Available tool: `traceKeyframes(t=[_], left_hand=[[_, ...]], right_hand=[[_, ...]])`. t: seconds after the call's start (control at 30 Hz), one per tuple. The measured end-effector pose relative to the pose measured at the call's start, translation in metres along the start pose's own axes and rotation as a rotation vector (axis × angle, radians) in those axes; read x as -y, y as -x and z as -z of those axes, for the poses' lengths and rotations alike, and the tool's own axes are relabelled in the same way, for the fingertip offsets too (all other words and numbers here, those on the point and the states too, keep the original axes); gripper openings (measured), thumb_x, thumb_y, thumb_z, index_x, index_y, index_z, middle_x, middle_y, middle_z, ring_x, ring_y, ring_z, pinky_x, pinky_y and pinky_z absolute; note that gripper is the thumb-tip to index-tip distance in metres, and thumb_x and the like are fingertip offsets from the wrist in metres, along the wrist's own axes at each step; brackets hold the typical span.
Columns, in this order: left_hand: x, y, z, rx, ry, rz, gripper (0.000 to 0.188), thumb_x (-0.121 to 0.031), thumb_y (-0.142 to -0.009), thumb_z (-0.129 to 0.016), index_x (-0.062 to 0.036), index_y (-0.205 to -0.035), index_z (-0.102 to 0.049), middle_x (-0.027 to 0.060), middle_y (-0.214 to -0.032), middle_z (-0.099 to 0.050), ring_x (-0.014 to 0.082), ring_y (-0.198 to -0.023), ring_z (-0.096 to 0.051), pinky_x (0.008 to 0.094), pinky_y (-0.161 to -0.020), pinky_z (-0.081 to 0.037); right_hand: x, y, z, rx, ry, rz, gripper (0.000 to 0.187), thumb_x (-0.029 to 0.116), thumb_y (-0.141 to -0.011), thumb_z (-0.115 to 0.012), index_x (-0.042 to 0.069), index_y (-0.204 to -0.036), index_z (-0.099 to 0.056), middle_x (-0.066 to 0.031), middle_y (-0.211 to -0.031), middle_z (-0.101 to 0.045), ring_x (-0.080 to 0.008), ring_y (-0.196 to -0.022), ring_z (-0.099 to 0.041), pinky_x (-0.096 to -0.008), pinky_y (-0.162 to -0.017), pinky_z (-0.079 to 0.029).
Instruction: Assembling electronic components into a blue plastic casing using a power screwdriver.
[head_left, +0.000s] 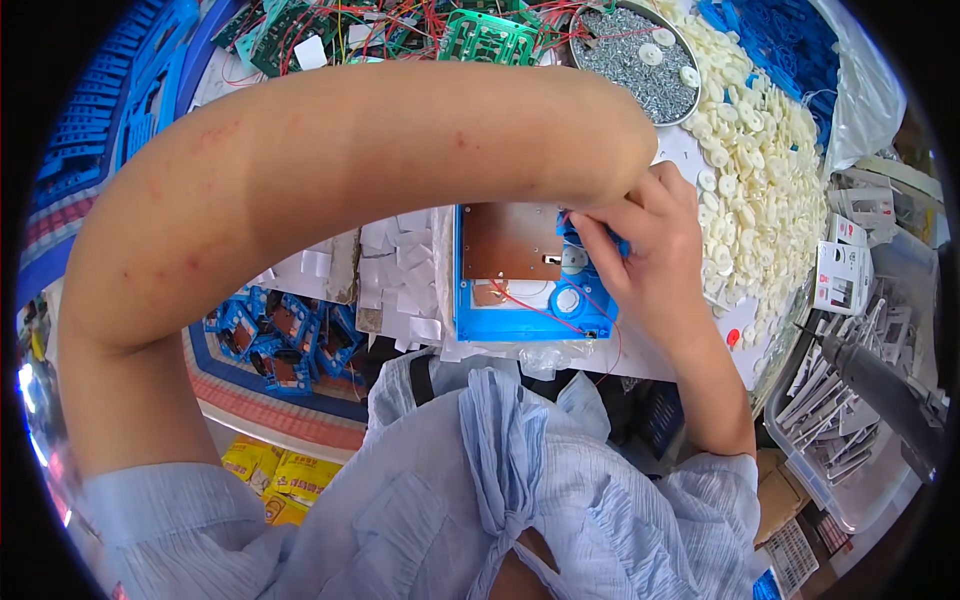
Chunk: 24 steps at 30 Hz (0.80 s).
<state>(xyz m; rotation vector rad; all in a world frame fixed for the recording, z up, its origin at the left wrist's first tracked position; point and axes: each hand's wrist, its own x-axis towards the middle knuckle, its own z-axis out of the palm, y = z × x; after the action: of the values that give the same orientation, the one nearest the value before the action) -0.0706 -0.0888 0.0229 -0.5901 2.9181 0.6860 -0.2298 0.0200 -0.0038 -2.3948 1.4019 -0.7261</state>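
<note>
My left arm sweeps across the view from the left, and my left hand [625,145] bends down at the wrist on the far side. Its fingers are hidden. My right hand [655,235] is closed, thumb and fingers pinching a small blue plastic part [569,228] at the upper right of a blue plastic housing [520,328]. A brown circuit board [510,240] lies inside the housing, with thin red wires and a round blue ring [567,301] with a white centre below it. My left forearm covers the housing's far side.
White plastic discs [755,210] heap at the right, beside a round tray of small metal screws [635,60]. Green circuit boards [490,38] with red wires lie at the back. A grey power screwdriver [870,385] is over a bin of metal rods. Blue assemblies [285,335] fill a left basket.
</note>
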Motion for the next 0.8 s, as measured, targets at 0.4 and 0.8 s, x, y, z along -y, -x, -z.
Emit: traceKeyframes(t=[0.4, 0.8], left_hand=[[0.002, 0.015, 0.001, -0.015, -0.007, 0.035, 0.007, -0.006, -0.076, -0.07, -0.0011, -0.081, -0.073, 0.0211, -0.078, -0.07, 0.037, -0.074, -0.071, 0.0442, -0.066, -0.056], [-0.001, 0.078, -0.041, -0.425, 0.154, 0.081, 0.015, -0.007, -0.086, -0.066, -0.0076, -0.101, -0.067, 0.0114, -0.095, -0.07, 0.0337, -0.09, -0.067, 0.0443, -0.077, -0.053]], right_hand=[[-0.003, -0.005, 0.024, 0.227, 0.002, 0.131, 0.028, 0.01, -0.074, -0.075, 0.007, -0.102, -0.077, -0.0039, -0.085, -0.06, -0.0256, -0.085, -0.054, -0.0417, -0.083, -0.045], [0.006, 0.006, 0.009, 0.174, 0.103, 0.106, 0.041, 0.015, -0.078, -0.075, 0.006, -0.117, -0.07, -0.006, -0.095, -0.06, -0.0286, -0.087, -0.052, -0.0405, -0.083, -0.044]])
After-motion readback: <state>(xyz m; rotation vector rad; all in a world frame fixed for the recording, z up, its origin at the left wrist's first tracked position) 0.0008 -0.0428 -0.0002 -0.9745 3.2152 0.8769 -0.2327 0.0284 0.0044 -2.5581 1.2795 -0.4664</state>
